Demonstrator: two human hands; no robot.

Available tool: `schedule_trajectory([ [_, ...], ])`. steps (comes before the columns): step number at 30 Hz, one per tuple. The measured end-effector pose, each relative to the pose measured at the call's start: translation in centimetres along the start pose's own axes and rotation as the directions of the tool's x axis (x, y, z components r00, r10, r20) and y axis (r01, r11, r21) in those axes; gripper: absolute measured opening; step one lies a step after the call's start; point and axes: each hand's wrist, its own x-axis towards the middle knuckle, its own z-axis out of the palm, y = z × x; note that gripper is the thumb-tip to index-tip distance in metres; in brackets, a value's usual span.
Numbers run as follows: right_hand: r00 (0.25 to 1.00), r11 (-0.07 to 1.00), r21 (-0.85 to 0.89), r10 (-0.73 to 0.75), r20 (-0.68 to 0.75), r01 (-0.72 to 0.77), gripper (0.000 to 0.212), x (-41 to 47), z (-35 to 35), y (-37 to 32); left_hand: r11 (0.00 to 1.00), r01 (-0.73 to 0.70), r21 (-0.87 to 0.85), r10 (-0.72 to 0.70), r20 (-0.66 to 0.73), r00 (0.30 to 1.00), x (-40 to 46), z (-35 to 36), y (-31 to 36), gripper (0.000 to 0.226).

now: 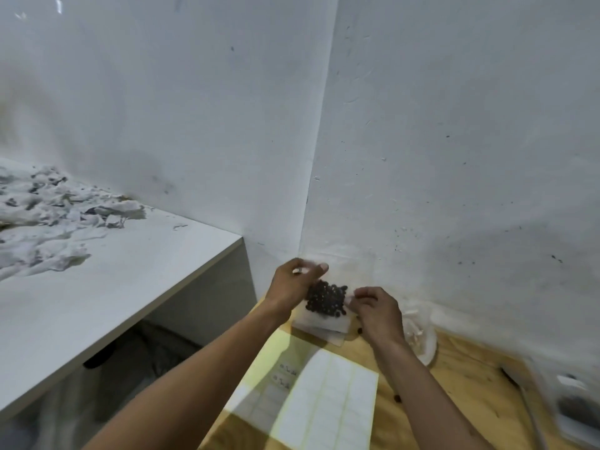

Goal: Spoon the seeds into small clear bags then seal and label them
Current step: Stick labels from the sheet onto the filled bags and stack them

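Clear bag (pixel 326 289): lower centre of frame, held up between both hands, dark seeds (pixel 325 299) inside.
Left hand (pixel 297 284): pinches bag's upper left edge.
Right hand (pixel 378 311): pinches bag's right edge.
Label sheet (pixel 324 404): below, on wooden table (pixel 461 384).

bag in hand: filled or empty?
Filled: dark seeds bunch inside the clear bag, held up between left hand and right hand.
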Motion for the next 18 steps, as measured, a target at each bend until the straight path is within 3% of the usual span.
schedule_trajectory([
  [2,0.998,0.997,-0.044,-0.061,0.009,0.062,0.019,-0.7,0.0,-0.3,0.997,-0.059,-0.046,0.059,-0.004,0.998,-0.6,-0.9,0.8,0.020],
  [5,0.982,0.940,-0.287,-0.172,0.077,0.187,0.019,-2.4,0.5,-0.5,0.993,-0.100,-0.055,0.095,-0.095,0.991,-1.1,-2.2,1.2,0.013],
  [8,0.916,0.791,-0.481,-0.247,0.316,0.379,0.017,-4.3,1.9,-0.2,0.991,-0.095,-0.089,0.081,-0.153,0.985,-1.4,-3.7,1.2,0.011],
  [11,0.843,0.666,-0.581,-0.138,0.520,0.468,0.020,-6.1,3.5,0.0,0.994,-0.077,-0.083,0.062,-0.175,0.983,-2.0,-4.9,1.0,0.014],
  [14,0.866,0.590,-0.681,-0.063,0.496,0.433,0.040,-7.0,4.8,0.3,0.994,-0.084,-0.076,0.069,-0.188,0.980,-2.4,-5.8,0.8,0.012],
  [18,0.892,0.553,-0.728,-0.063,0.448,0.404,0.016,-7.9,5.6,0.2,0.994,-0.077,-0.077,0.060,-0.205,0.977,-2.8,-6.3,0.6,0.012],
])
